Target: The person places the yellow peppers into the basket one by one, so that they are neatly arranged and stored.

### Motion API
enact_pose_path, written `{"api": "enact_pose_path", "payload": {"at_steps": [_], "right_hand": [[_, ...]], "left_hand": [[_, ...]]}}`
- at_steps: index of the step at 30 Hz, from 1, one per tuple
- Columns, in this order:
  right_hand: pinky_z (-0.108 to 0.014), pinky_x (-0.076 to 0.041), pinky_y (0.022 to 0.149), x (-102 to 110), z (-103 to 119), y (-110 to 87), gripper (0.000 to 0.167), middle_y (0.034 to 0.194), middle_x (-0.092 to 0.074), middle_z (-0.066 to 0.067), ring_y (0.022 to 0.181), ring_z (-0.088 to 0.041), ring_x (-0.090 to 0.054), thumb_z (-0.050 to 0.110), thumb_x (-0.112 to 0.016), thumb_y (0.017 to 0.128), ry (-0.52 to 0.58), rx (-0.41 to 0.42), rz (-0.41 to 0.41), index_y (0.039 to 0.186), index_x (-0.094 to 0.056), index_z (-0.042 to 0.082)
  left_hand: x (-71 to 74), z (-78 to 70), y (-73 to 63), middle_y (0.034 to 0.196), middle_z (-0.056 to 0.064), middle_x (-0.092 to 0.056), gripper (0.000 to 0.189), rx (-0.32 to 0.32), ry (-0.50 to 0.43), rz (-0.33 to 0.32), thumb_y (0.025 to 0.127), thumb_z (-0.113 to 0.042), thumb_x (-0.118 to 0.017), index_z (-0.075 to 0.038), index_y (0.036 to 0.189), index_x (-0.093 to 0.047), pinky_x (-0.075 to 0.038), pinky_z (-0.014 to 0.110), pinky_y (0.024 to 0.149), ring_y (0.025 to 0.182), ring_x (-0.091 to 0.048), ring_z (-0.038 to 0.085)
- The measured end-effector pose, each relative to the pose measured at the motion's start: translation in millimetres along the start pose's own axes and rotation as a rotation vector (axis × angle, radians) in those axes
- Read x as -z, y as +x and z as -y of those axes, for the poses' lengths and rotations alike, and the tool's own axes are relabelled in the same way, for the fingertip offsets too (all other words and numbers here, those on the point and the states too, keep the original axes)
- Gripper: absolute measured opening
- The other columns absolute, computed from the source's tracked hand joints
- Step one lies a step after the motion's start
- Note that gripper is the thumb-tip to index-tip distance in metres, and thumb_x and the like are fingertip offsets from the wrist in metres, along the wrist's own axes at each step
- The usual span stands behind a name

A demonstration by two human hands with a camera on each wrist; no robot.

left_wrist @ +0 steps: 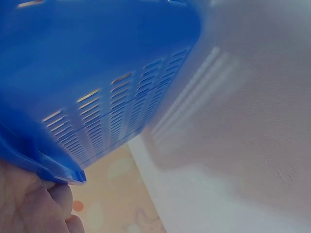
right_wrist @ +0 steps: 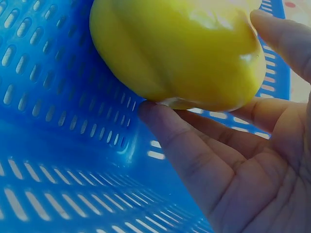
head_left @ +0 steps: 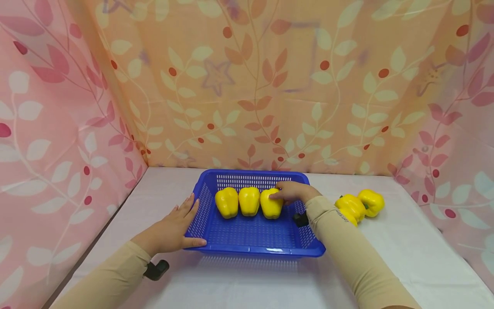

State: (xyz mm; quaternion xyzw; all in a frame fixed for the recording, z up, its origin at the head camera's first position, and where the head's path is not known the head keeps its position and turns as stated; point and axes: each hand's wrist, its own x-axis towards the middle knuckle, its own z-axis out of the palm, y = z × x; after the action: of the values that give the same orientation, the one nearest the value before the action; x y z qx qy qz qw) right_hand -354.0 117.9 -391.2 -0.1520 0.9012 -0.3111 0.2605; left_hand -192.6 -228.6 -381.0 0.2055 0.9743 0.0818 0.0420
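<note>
**Left hand [head_left: 171, 227] on the blue basket's rim, right hand [head_left: 293, 192] grasping a yellow pepper**

Read the blue basket [head_left: 247, 249] as a dial seen from the head view, with 12 o'clock on the far side. A pink floral cloth [head_left: 58, 128] hangs beyond 9 o'clock. The left sleeve [head_left: 108, 274] comes in from 8 o'clock, a black device [head_left: 157, 270] at its wrist. The left hand lies released, fingers spread along the rim at 9 o'clock and thumb on the near rim toward 8.

Inside, three yellow peppers stand side by side in the far half: the left pepper [head_left: 227, 203] near 10 o'clock, the middle pepper [head_left: 249, 201] near 12, the right pepper [head_left: 272, 206] near 2. The right hand reaches over the basket at 2 o'clock and grasps the right pepper; the right wrist view shows its fingertips [right_wrist: 158, 114] against the skin.

The right sleeve [head_left: 355, 249] extends toward 4 o'clock. Beyond it, at 3 o'clock, more yellow peppers [head_left: 372, 202] lie bunched on the white tabletop [head_left: 417, 240], partly hidden by the sleeve, so their number is unclear.
</note>
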Motion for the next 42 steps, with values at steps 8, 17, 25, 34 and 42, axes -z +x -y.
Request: {"api": "enact_pose_path", "payload": {"at_steps": [8,17,25,34,42], "right_hand": [[-0.038,-0.053,0.077,2.7,0.2,-0.5,0.041,0.101,-0.057,-0.011,0.086,-0.022,-0.058,0.027,-0.064,0.086,-0.015,0.032,-0.031,0.114,-0.053,-0.001],[-0.04,-0.053,0.078,12.5,6.4,-8.4,0.038,0.1,-0.059,-0.012,0.087,-0.03,-0.061,0.029,-0.061,0.088,-0.075,0.074,-0.07,0.11,-0.057,0.0],[-0.037,-0.053,0.077,21.3,5.4,-17.4,0.038,0.097,-0.062,-0.011,0.09,-0.032,-0.06,0.034,-0.059,0.088,-0.113,0.138,-0.108,0.111,-0.058,0.004],[-0.04,-0.048,0.089,34.3,12.0,-40.1,0.046,0.114,-0.057,-0.018,0.102,-0.027,-0.057,0.032,-0.058,0.089,0.052,0.21,-0.071,0.12,-0.052,-0.001],[-0.039,-0.047,0.09,45.1,12.4,-58.8,0.046,0.116,-0.057,-0.012,0.102,-0.025,-0.058,0.034,-0.06,0.088,0.035,0.226,-0.11,0.121,-0.052,0.005]], "left_hand": [[-1.0,0.5,1.2,0.152,0.019,-0.001,0.115,0.001,0.002,0.004,0.068,-0.079,-0.046,0.0,0.145,-0.012,-0.013,0.054,0.108,0.139,-0.005,0.035],[-1.3,1.7,0.8,0.152,0.019,0.001,0.116,0.005,-0.003,0.014,0.068,-0.08,-0.045,-0.001,0.146,-0.01,-0.012,0.054,0.108,0.139,-0.005,0.035],[-1.6,1.8,1.1,0.152,0.019,0.0,0.117,-0.005,0.006,0.009,0.067,-0.081,-0.044,0.0,0.145,-0.011,-0.013,0.054,0.108,0.139,-0.006,0.035],[-2.3,2.7,1.8,0.152,0.019,0.0,0.117,-0.009,0.007,0.005,0.067,-0.081,-0.044,0.0,0.145,-0.01,-0.013,0.053,0.109,0.139,-0.005,0.034],[-1.0,1.9,1.2,0.152,0.019,0.0,0.116,-0.012,0.001,0.003,0.068,-0.08,-0.044,0.0,0.145,-0.011,-0.013,0.053,0.109,0.139,-0.005,0.034]]}}
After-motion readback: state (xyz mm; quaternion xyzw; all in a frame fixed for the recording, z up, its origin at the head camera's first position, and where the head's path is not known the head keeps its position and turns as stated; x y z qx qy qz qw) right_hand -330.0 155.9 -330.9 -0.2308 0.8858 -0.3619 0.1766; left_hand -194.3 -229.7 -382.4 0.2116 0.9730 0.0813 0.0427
